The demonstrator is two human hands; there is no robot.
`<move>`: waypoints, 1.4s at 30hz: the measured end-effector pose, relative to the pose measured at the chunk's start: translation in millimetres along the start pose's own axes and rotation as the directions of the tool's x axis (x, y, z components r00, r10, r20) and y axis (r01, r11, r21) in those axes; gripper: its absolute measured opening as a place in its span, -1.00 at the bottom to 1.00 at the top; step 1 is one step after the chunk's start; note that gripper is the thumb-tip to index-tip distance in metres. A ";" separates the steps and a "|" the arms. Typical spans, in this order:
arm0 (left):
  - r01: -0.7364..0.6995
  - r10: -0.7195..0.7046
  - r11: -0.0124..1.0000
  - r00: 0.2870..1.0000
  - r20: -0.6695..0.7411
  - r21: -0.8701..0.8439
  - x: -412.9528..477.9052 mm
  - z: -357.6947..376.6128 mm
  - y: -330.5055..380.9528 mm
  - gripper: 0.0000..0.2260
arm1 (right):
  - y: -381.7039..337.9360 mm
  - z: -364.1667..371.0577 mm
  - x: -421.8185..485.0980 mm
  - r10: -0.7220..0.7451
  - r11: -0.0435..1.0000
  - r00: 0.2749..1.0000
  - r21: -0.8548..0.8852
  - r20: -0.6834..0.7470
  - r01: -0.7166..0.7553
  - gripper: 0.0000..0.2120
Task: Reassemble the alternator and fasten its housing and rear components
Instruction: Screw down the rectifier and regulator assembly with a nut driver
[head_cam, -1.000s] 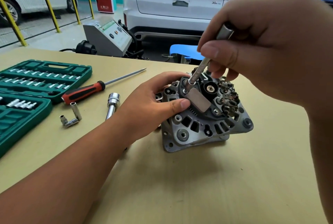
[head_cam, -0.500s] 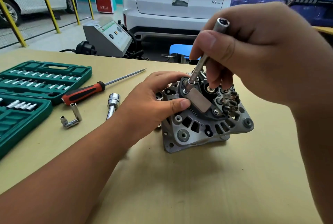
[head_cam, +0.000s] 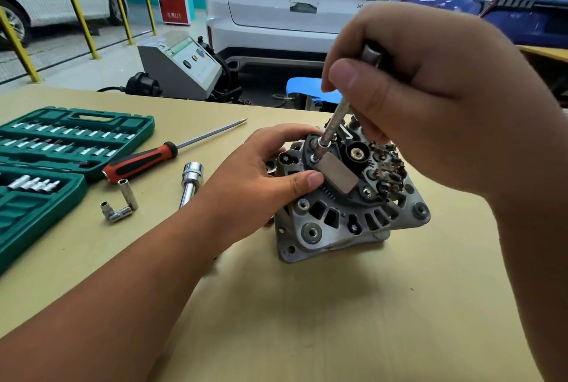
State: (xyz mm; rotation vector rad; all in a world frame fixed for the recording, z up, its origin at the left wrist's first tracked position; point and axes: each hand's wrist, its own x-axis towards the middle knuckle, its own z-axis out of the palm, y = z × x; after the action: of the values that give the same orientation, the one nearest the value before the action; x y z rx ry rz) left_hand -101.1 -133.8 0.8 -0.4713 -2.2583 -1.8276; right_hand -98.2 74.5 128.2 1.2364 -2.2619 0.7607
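Bright, even daylight; soft shadows under the forearms; sharp focus; wide-angle bending at the edges

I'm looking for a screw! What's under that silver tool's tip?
The silver tool rests its tip on the alternator, on its black rear cover beside a gray block. Bright metal peeks out at its foot; any screw beneath is covered.
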 end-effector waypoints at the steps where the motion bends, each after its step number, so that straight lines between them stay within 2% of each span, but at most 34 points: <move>1: -0.001 0.001 1.000 1.000 -0.002 0.003 0.1 0.3 0.1 -0.49 | 0.0 -2.1 0.0 -0.001 1.000 1.000 0.000 0.029 0.001 -0.77; 4: -0.007 0.007 1.000 1.000 -0.009 -0.007 -0.1 1.4 0.5 -0.51 | 1.3 -7.4 -0.6 -0.034 0.995 0.992 0.098 0.121 0.022 -0.73; 6: -0.007 0.006 1.000 1.000 -0.010 -0.015 -0.2 1.8 0.8 -0.52 | 4.9 -8.0 -1.3 -0.055 0.992 0.990 0.123 0.127 0.039 -0.72; 12: -0.002 0.002 1.000 1.000 -0.017 -0.022 -1.1 2.4 0.9 -0.51 | 13.7 2.2 -1.5 -0.087 0.985 0.996 0.153 0.025 0.082 -0.72; 16: 0.001 -0.001 1.000 1.000 -0.017 -0.006 -1.4 2.2 1.7 -0.54 | 16.3 15.2 -1.5 -0.109 0.979 0.987 0.162 -0.115 0.127 -0.64; 22: 0.004 -0.004 1.000 1.000 -0.024 0.006 -0.9 2.1 2.1 -0.53 | 13.7 36.8 -2.4 -0.054 0.963 0.950 0.236 -0.307 0.131 -0.59; 26: 0.016 -0.016 1.000 1.000 -0.025 -0.007 -0.7 2.0 1.8 -0.50 | 15.2 24.2 1.0 -0.014 0.949 0.984 0.307 -0.176 0.068 -0.64; 30: 0.016 -0.016 1.000 1.000 0.005 -0.015 -0.4 2.1 1.4 -0.50 | 16.7 4.7 1.2 -0.048 0.975 0.997 0.221 0.053 0.035 -0.87; 32: 0.017 -0.016 0.999 0.999 0.031 -0.031 -0.3 2.8 1.6 -0.51 | 18.4 -1.6 0.0 -0.042 0.980 0.993 0.199 0.111 0.019 -0.89; 42: -0.022 0.021 0.999 1.000 -0.015 -0.024 0.8 2.7 3.9 -0.55 | 27.3 4.8 -1.3 -0.078 0.970 0.995 0.235 0.055 0.063 -0.94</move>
State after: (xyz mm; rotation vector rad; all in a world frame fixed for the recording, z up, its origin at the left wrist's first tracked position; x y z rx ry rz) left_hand -100.4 -130.3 4.0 -0.4824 -2.2153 -1.8433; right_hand -121.6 84.3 117.0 1.4592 -2.2137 0.9949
